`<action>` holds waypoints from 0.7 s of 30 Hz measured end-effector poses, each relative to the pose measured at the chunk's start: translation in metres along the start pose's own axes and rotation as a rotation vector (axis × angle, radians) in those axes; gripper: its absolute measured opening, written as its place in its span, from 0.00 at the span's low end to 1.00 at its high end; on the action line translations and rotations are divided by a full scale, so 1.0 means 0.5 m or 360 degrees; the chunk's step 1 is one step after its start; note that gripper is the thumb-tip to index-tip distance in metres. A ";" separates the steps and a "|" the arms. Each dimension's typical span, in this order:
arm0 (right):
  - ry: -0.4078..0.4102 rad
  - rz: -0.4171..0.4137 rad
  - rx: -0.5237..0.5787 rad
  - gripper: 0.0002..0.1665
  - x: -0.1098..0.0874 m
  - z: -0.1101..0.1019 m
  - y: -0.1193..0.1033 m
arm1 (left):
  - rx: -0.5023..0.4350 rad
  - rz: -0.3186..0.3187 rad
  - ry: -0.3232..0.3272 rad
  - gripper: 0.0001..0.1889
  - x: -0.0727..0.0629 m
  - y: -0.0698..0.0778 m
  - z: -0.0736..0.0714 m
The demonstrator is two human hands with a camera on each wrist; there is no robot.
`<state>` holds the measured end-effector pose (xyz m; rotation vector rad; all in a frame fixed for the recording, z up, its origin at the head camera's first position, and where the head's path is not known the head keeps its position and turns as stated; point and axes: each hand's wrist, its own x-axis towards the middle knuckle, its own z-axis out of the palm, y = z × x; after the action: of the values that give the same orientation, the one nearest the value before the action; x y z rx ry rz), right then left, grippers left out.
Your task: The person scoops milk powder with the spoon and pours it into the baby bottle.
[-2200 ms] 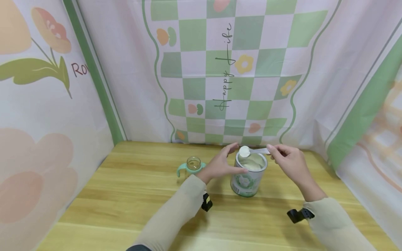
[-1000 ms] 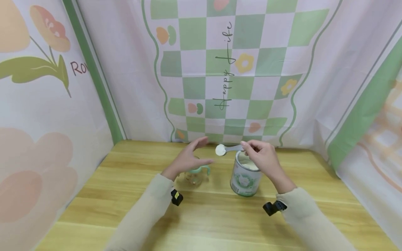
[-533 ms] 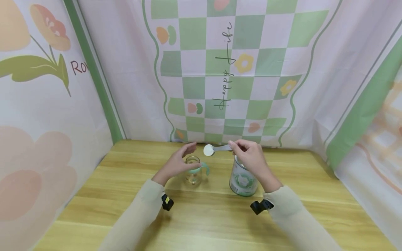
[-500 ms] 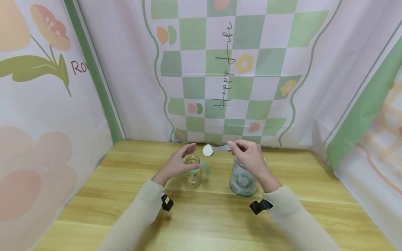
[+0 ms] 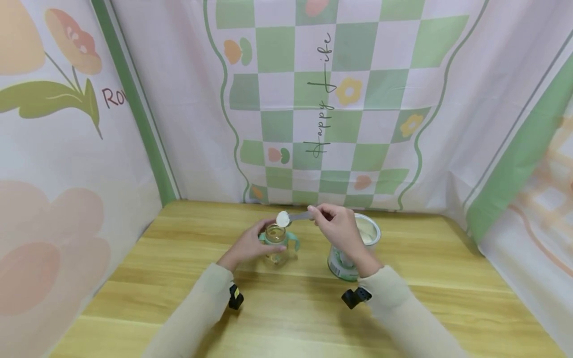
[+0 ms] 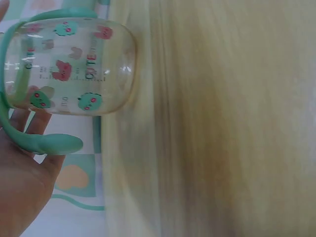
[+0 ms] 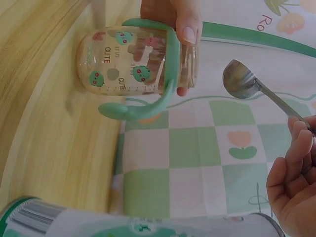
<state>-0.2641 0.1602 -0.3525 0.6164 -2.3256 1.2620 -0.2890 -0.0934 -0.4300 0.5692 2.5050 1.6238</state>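
Closer to the bottle (image 7: 123,61) than half a second ago, the scoop (image 5: 284,219) of white powder now sits just above its mouth, apart from it, and the left-hand grip (image 5: 248,244) has closed in around the bottle's neck. Nearest, and well short of the bottle, both sleeves (image 5: 407,313) slant inward, cut off by the head view's lower edge. The left-hand grip clasps the bottle, thumb across the near side, the other fingers mostly hidden behind it. The bottle stands upright on the desk (image 5: 286,318). To its right, the right-hand grip (image 5: 339,228) pinches the scoop's handle, whose end is covered by the fingers; the wrist is raised. Also right of the bottle stands the open tin (image 5: 337,266), partly hidden by that hand and cropped in the right wrist view. Beyond the bottle hangs a checked cloth (image 5: 313,89).
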 end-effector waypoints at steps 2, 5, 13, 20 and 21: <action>0.0012 -0.0052 -0.0020 0.18 0.001 0.007 0.000 | -0.0003 -0.0002 -0.0007 0.46 -0.001 -0.002 0.000; 0.0035 -0.0136 -0.0061 0.17 0.002 0.018 0.001 | 0.0018 -0.0010 -0.0020 0.46 -0.001 -0.006 0.000; 0.0015 -0.0246 -0.0102 0.15 0.002 0.040 0.012 | 0.0054 -0.0069 -0.0041 0.45 -0.003 -0.020 0.001; 0.0004 -0.0381 -0.0188 0.13 -0.004 0.052 0.018 | 0.0009 -0.0073 -0.0030 0.44 -0.002 -0.029 0.001; 0.0009 -0.0406 -0.0202 0.13 -0.005 0.053 0.019 | 0.0005 -0.0070 -0.0028 0.44 -0.001 -0.030 0.002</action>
<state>-0.2714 0.1423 -0.3734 0.8336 -2.2175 0.9919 -0.2919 -0.0983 -0.4437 0.5223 2.4901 1.5925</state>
